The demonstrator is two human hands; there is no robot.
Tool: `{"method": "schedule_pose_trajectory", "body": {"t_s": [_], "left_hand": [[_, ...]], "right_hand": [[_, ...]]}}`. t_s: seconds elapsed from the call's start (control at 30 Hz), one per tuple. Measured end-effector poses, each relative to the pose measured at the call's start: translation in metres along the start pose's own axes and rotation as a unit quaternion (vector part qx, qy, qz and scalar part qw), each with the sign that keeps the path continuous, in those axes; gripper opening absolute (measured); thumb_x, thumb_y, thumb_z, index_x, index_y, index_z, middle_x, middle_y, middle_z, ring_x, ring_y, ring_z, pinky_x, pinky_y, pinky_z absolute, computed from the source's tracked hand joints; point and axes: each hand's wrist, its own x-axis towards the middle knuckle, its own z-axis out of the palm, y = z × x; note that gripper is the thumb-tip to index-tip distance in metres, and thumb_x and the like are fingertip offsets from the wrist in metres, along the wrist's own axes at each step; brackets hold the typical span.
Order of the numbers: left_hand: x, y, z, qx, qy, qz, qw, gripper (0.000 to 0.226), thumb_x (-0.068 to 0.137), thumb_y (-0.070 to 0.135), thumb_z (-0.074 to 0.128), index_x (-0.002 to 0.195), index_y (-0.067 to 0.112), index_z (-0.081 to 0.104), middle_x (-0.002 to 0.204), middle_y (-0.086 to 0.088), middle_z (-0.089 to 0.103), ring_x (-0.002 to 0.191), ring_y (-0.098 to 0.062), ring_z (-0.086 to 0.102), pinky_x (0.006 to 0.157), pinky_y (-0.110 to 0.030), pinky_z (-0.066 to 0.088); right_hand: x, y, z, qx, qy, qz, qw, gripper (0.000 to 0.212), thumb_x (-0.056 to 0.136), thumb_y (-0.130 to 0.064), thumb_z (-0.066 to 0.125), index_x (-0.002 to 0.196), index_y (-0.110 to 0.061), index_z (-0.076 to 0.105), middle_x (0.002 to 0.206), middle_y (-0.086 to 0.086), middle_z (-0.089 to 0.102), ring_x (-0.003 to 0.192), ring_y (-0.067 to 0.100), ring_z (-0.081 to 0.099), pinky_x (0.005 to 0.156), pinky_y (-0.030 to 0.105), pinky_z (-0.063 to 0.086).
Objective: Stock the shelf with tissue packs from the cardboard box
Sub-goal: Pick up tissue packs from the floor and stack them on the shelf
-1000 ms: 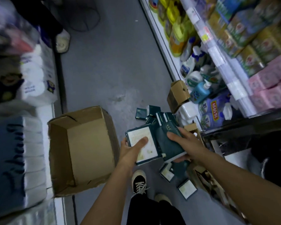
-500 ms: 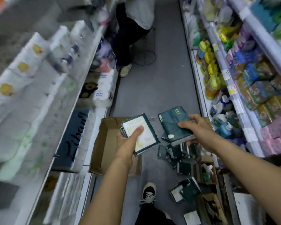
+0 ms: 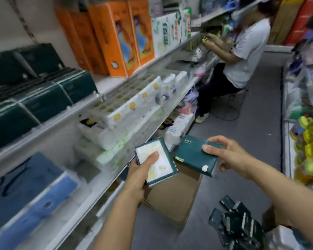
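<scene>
My left hand (image 3: 142, 170) grips a dark green tissue pack (image 3: 162, 166) with its white label side up, thumb across the label. To its right, my right hand (image 3: 229, 156) holds a second dark green tissue pack (image 3: 193, 159) by its far end, thumb on top. Both packs hover over the cardboard box (image 3: 172, 199) on the floor by the left shelf. Rows of the same dark green packs (image 3: 43, 98) fill the left shelf (image 3: 65, 118) at upper left. Several loose packs (image 3: 237, 224) lie on the floor at lower right.
White tissue bundles (image 3: 134, 105) and orange boxes (image 3: 116, 37) stand further along the left shelves, blue bundles (image 3: 25, 195) lower down. A person in a white shirt (image 3: 242, 51) sits on a stool in the aisle ahead. A shelf of bottles (image 3: 307, 138) lines the right.
My view has swung up and left from the floor to the left shelves. Both hands have carried their packs up and away from the floor pile, over the box.
</scene>
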Motion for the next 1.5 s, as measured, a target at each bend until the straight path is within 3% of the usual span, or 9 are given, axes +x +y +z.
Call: {"method": "schedule_pose_trajectory", "body": {"t_s": [0.13,0.23,0.5,0.73,0.93,1.07,1.27,1.4,1.5], "left_hand": [[-0.035,0.033,-0.055,-0.006,0.008,0.036,0.999,0.052,0.071,0.026,0.083,0.117,0.014,0.064,0.1,-0.009,0.078,0.086,-0.024,0.076,0.069,-0.036,0.062],[-0.062,0.049,-0.102,-0.024,0.041,0.056,0.997,0.077,0.056,0.032,0.087,0.125,0.015,0.059,0.105,-0.008,0.077,0.094,-0.027,0.075,0.082,-0.043,0.06],[-0.14,0.071,-0.206,-0.064,0.134,0.094,0.984,0.064,0.072,0.025,0.084,0.128,0.012,0.057,0.103,-0.006,0.078,0.085,-0.02,0.075,0.061,-0.028,0.058],[-0.198,0.078,-0.276,-0.059,0.175,0.121,0.975,0.08,0.061,0.043,0.086,0.131,0.016,0.057,0.107,-0.005,0.077,0.099,-0.024,0.074,0.077,-0.037,0.06],[-0.248,0.102,-0.317,-0.011,0.188,0.168,0.968,0.076,0.066,0.052,0.088,0.131,0.023,0.058,0.109,0.002,0.077,0.099,-0.019,0.074,0.089,-0.039,0.057],[-0.268,0.131,-0.34,0.018,0.221,0.194,0.955,0.102,0.043,0.064,0.092,0.131,0.023,0.059,0.113,0.003,0.076,0.107,-0.02,0.071,0.105,-0.044,0.049],[-0.281,0.176,-0.363,0.015,0.255,0.216,0.942,0.092,0.047,0.058,0.088,0.126,0.016,0.064,0.106,-0.001,0.078,0.1,-0.022,0.073,0.092,-0.039,0.055],[-0.27,0.199,-0.378,-0.012,0.291,0.229,0.929,0.089,0.053,0.06,0.09,0.127,0.018,0.064,0.108,-0.002,0.077,0.102,-0.023,0.073,0.091,-0.04,0.055],[-0.259,0.217,-0.387,-0.045,0.324,0.241,0.914,0.087,0.056,0.057,0.09,0.127,0.015,0.063,0.104,-0.004,0.078,0.098,-0.025,0.074,0.081,-0.038,0.057]], "right_hand": [[0.001,-0.039,0.057,-0.019,-0.065,-0.02,0.997,0.055,0.068,-0.05,0.073,0.108,-0.017,0.058,0.074,0.002,0.07,0.056,0.013,0.056,0.047,0.024,0.028],[0.0,-0.065,0.104,-0.006,-0.108,-0.037,0.993,0.053,0.072,-0.042,0.075,0.112,-0.011,0.057,0.079,0.007,0.071,0.056,0.014,0.059,0.044,0.02,0.03],[-0.021,-0.115,0.227,-0.022,-0.222,-0.092,0.971,0.052,0.068,-0.027,0.081,0.114,-0.01,0.061,0.102,0.013,0.073,0.088,0.03,0.07,0.071,0.04,0.048],[-0.049,-0.145,0.305,-0.019,-0.278,-0.131,0.951,0.029,0.085,0.003,0.062,0.11,-0.012,0.06,0.104,0.013,0.064,0.083,0.021,0.061,0.065,0.034,0.04],[-0.071,-0.173,0.355,0.055,-0.325,-0.155,0.931,0.037,0.073,-0.002,0.073,0.108,-0.002,0.06,0.103,0.016,0.066,0.086,0.024,0.064,0.083,0.038,0.048],[-0.073,-0.196,0.378,0.057,-0.372,-0.173,0.91,0.045,0.067,-0.011,0.077,0.11,-0.006,0.064,0.11,0.014,0.069,0.095,0.025,0.066,0.093,0.042,0.048],[-0.063,-0.24,0.421,0.081,-0.41,-0.211,0.884,0.041,0.071,-0.008,0.07,0.111,-0.014,0.065,0.106,0.009,0.071,0.094,0.022,0.07,0.076,0.033,0.059],[-0.037,-0.27,0.452,0.046,-0.404,-0.241,0.881,0.046,0.07,-0.01,0.074,0.115,-0.006,0.064,0.108,0.011,0.072,0.097,0.025,0.071,0.084,0.036,0.057],[-0.011,-0.296,0.473,0.015,-0.392,-0.268,0.88,0.026,0.079,-0.003,0.072,0.103,-0.006,0.064,0.095,0.008,0.075,0.091,0.025,0.071,0.075,0.029,0.056]]}}
